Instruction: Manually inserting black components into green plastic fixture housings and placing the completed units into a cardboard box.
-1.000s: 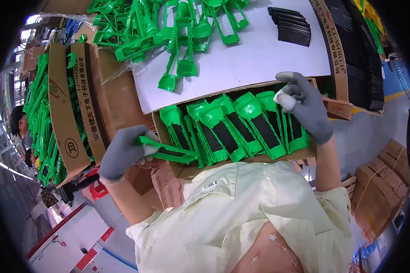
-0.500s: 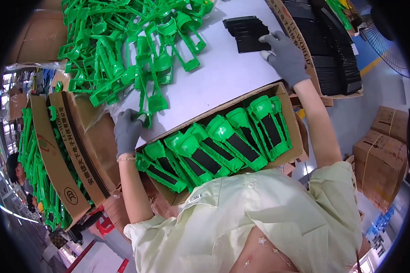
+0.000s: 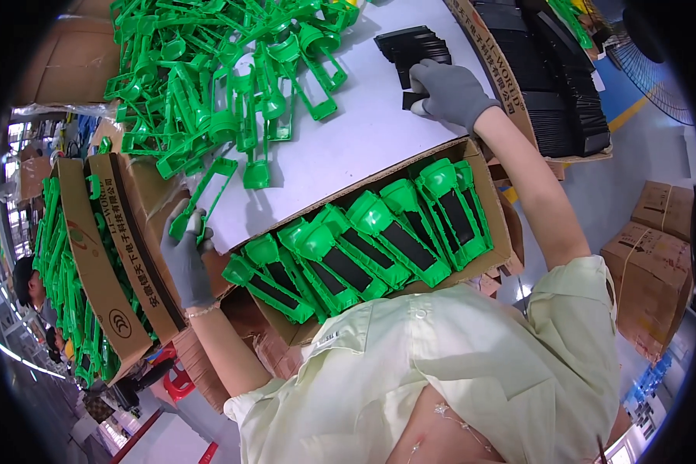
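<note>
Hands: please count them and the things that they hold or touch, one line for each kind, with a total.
Grey-gloved hands: 2 (left hand, right hand)
Green plastic frame, in the left hand: 1
Black flat piece, at the right hand: 1
Total: 4

Since a second ago the left hand [image 3: 187, 259] has left the box and lifted a green frame [image 3: 206, 196] off the worktop [image 3: 363, 131], while the right hand [image 3: 448, 93] reached the black plates [image 3: 411, 46].

Cardboard box [image 3: 483, 193] near the chest, packed with assembled green-and-black pieces [image 3: 363, 247]. Heap of green frames [image 3: 224, 69] on the white bench [image 3: 348, 147]. Brown cartons [image 3: 657, 263] on the floor at right; fan [image 3: 649, 62] beyond.
</note>
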Demonstrator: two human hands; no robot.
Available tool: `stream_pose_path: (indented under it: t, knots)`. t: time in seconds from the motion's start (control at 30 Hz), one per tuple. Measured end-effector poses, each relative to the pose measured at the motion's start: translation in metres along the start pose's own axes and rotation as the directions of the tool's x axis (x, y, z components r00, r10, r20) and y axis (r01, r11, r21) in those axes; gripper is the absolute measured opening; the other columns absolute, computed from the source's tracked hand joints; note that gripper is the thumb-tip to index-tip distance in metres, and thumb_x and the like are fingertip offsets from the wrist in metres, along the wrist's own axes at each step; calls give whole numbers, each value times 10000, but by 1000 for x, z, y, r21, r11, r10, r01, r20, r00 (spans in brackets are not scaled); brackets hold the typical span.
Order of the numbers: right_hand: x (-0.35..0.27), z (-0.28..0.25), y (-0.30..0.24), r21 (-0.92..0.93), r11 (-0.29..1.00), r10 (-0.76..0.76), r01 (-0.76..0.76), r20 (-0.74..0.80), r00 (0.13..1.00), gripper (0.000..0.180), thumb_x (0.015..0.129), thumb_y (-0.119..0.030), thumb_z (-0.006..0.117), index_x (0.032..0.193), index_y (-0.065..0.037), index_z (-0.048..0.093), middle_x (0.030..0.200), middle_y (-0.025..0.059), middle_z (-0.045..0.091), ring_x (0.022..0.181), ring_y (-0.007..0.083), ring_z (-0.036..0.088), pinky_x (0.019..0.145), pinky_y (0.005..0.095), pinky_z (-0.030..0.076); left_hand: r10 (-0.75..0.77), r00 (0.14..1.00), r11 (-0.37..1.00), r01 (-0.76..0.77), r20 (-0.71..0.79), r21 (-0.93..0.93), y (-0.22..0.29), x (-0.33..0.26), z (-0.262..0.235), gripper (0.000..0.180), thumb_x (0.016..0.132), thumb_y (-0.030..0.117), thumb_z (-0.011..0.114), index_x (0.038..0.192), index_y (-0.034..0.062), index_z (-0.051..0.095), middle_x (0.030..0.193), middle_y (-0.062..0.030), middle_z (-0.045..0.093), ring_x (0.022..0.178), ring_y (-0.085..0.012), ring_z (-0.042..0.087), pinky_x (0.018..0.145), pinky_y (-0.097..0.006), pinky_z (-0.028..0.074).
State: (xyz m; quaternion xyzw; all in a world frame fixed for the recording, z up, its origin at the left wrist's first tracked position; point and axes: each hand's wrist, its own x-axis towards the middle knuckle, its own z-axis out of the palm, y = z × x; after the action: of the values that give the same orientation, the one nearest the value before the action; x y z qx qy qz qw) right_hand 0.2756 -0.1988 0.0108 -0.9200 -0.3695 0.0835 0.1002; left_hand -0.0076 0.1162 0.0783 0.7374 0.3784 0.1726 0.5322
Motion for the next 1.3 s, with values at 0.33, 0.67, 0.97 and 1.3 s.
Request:
stream_pose_path:
  t: [0.33,0.67,0.97,1.3]
  knots:
    - [-65,-61,-62,911,410,199,-50,-36,979,222,834,-181,644,1013,-65,581,737,1,580,527,45,528,421,203,376,43,997,963,-26,56,-270,20,-64,44,303,868,33,566,1156,-62,584,1030,-177,651,784,-243,669,635,-303,535]
    - [-105,-49,-114,948,288,98,-136,112,989,195,874,-159,625,999,-26,556,711,38,611,545,39,568,434,172,389,-81,843,808,368,531,-461,24,-90,95,323,893,20,530,1191,-104,531,954,-172,637,792,-263,676,613,-272,572]
    - [-110,-29,-112,736,677,113,-10,-91,989,189,874,-168,627,993,-32,575,664,14,597,526,33,545,455,189,397,-113,861,854,340,497,-395,30,-98,104,337,875,59,578,1173,-95,550,847,-162,640,724,-269,666,542,-262,533]
    - [-114,-43,-103,467,884,224,-8,-410,884,440,759,-360,739,1035,-54,583,774,56,636,739,117,607,624,263,463,-104,855,877,320,508,-359,38,-99,113,285,852,8,616,1122,-82,599,872,-117,659,706,-192,669,555,-222,512]
